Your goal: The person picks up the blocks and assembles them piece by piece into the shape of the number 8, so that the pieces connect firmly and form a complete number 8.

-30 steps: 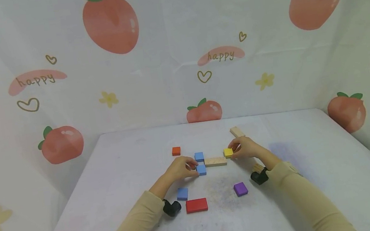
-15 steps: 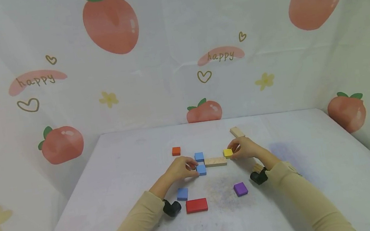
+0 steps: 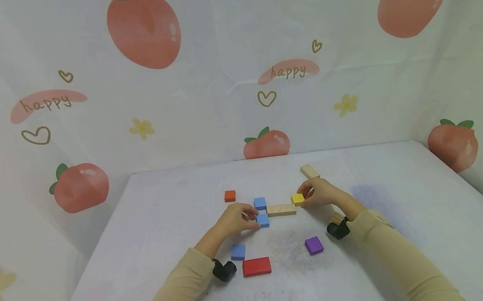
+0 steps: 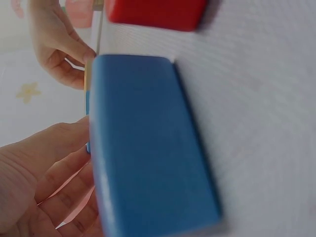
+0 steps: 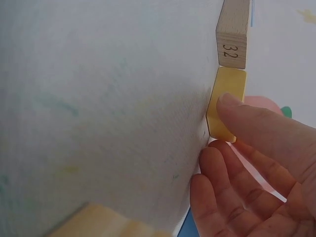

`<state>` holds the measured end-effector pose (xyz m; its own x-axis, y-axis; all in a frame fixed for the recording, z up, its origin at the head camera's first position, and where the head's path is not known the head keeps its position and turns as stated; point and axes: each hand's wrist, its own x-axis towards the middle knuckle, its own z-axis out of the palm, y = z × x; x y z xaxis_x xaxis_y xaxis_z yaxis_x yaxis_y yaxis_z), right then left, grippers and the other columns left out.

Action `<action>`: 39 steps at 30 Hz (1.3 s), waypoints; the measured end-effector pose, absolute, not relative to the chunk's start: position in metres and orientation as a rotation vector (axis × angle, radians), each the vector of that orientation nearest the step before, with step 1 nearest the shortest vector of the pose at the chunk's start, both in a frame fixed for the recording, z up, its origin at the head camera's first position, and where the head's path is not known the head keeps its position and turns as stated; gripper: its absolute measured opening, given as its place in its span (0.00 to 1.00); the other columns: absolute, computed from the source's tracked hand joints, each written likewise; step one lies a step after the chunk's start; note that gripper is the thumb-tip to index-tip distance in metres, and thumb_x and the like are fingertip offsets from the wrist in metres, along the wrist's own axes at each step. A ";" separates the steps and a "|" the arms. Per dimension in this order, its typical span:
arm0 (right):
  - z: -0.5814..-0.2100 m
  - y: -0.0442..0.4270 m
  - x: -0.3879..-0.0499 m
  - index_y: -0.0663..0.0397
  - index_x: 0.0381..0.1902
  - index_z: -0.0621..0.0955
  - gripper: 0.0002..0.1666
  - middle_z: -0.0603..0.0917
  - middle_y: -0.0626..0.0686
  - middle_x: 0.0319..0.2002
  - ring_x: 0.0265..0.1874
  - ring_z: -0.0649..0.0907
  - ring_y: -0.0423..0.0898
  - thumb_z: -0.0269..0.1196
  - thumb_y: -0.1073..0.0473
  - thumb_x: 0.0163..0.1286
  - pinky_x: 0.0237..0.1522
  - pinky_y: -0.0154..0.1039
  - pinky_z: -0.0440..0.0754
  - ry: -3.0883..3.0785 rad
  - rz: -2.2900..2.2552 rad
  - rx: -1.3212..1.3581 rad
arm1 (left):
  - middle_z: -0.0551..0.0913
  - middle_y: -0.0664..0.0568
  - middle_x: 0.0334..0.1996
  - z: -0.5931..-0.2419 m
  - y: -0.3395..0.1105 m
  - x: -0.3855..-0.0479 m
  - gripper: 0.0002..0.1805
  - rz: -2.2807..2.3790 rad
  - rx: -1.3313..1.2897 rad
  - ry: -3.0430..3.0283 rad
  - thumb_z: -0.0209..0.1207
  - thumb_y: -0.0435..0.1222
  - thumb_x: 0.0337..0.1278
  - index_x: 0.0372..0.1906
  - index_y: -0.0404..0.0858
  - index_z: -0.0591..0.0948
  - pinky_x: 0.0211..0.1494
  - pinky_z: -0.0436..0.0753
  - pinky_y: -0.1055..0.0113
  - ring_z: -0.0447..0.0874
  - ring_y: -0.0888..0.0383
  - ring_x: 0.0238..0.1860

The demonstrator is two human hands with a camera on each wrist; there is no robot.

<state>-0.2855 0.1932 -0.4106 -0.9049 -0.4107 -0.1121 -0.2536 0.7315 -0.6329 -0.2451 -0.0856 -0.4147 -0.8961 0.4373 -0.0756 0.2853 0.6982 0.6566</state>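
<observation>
In the head view, two blue blocks lie one behind the other at the left end of a plain wooden block [image 3: 281, 210]. My left hand [image 3: 235, 218] holds the near blue block [image 3: 263, 220] between thumb and fingers, its fingertips close to the far blue block [image 3: 259, 203]. At the wooden block's right end, my right hand [image 3: 322, 192] pinches a small yellow block [image 3: 297, 199]. In the right wrist view, the thumb lies on the yellow block [image 5: 224, 111], which meets the end of the wooden block [image 5: 233, 42], marked 32. What my left fingertips touch is hidden in the left wrist view.
A loose blue block [image 3: 238, 252] and a red block [image 3: 257, 267] lie nearer me, beside the left wrist. A purple block [image 3: 314, 245] is at front right, an orange block [image 3: 230, 196] at back left. More wooden blocks lie behind the right hand [image 3: 310, 171] and by its wrist.
The yellow block has shifted very slightly left with my right hand. My left hand stays in place at the blue blocks.
</observation>
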 end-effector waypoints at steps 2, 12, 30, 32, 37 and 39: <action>-0.411 0.193 -0.286 0.66 0.43 0.80 0.19 0.83 0.61 0.38 0.39 0.83 0.52 0.69 0.65 0.53 0.42 0.42 0.81 2.691 -0.926 -0.521 | 0.85 0.49 0.34 -0.414 -0.085 -0.245 0.15 0.985 0.568 2.680 0.69 0.34 0.44 0.41 0.36 0.83 0.38 0.78 0.72 0.79 0.59 0.35; -0.410 0.193 -0.287 0.66 0.44 0.80 0.20 0.83 0.60 0.39 0.40 0.83 0.51 0.69 0.65 0.53 0.43 0.43 0.82 2.690 -0.926 -0.495 | 0.84 0.49 0.35 -0.415 -0.085 -0.246 0.15 0.989 0.534 2.672 0.69 0.34 0.45 0.42 0.36 0.83 0.40 0.79 0.71 0.79 0.59 0.37; -0.411 0.192 -0.286 0.67 0.44 0.80 0.21 0.83 0.60 0.39 0.40 0.83 0.51 0.70 0.65 0.52 0.43 0.42 0.82 2.688 -0.945 -0.464 | 0.84 0.49 0.35 -0.417 -0.087 -0.246 0.15 1.001 0.575 2.658 0.68 0.34 0.45 0.42 0.36 0.83 0.40 0.79 0.70 0.79 0.59 0.36; -0.412 0.192 -0.285 0.67 0.44 0.80 0.21 0.83 0.61 0.39 0.40 0.83 0.52 0.70 0.65 0.51 0.42 0.42 0.82 2.687 -0.951 -0.472 | 0.84 0.49 0.35 -0.416 -0.086 -0.246 0.15 1.005 0.569 2.658 0.68 0.34 0.45 0.42 0.36 0.83 0.40 0.78 0.71 0.79 0.59 0.36; -0.412 0.193 -0.285 0.67 0.44 0.79 0.21 0.83 0.61 0.39 0.39 0.83 0.52 0.70 0.65 0.51 0.42 0.42 0.82 2.686 -0.961 -0.479 | 0.85 0.48 0.35 -0.417 -0.086 -0.246 0.15 1.002 0.578 2.661 0.68 0.34 0.45 0.42 0.36 0.83 0.40 0.79 0.72 0.79 0.59 0.35; -0.412 0.193 -0.285 0.67 0.44 0.79 0.21 0.83 0.61 0.39 0.39 0.83 0.52 0.70 0.65 0.51 0.42 0.42 0.82 2.687 -0.960 -0.471 | 0.85 0.48 0.35 -0.417 -0.087 -0.246 0.15 1.003 0.574 2.658 0.68 0.34 0.45 0.42 0.36 0.83 0.40 0.79 0.71 0.79 0.59 0.36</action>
